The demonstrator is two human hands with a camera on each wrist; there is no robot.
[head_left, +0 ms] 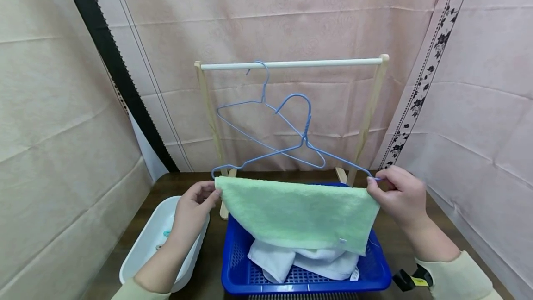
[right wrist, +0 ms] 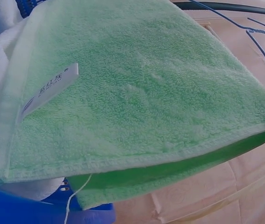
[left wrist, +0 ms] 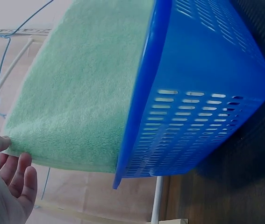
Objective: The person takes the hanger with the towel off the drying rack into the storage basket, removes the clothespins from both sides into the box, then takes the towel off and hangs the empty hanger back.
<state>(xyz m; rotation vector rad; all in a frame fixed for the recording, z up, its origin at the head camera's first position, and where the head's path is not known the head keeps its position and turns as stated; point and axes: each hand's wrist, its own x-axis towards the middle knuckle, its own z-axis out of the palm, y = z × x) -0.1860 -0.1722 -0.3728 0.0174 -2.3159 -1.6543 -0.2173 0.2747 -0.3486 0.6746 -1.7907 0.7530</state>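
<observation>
A light green towel (head_left: pixel 291 209) hangs folded over the bottom of a blue wire hanger (head_left: pixel 306 133), above a blue basket (head_left: pixel 306 287). My left hand (head_left: pixel 195 207) pinches the towel's upper left corner between thumb and fingers, also seen in the left wrist view. At the other end, my right hand (head_left: pixel 401 196) pinches the towel's upper right corner together with the hanger's end. In the right wrist view, the towel shows a white label (right wrist: pixel 53 88) and a loose thread at its hem. Its two layers hang slightly apart there.
Behind stands a small rack with a white rail (head_left: pixel 325 63) on wooden posts. A second blue hanger (head_left: pixel 265 91) hangs from the rail. White cloth (head_left: pixel 308 263) lies in the basket. To the left sits a white tray (head_left: pixel 129 263) with small items. A black strap (head_left: pixel 412 279) circles the right wrist.
</observation>
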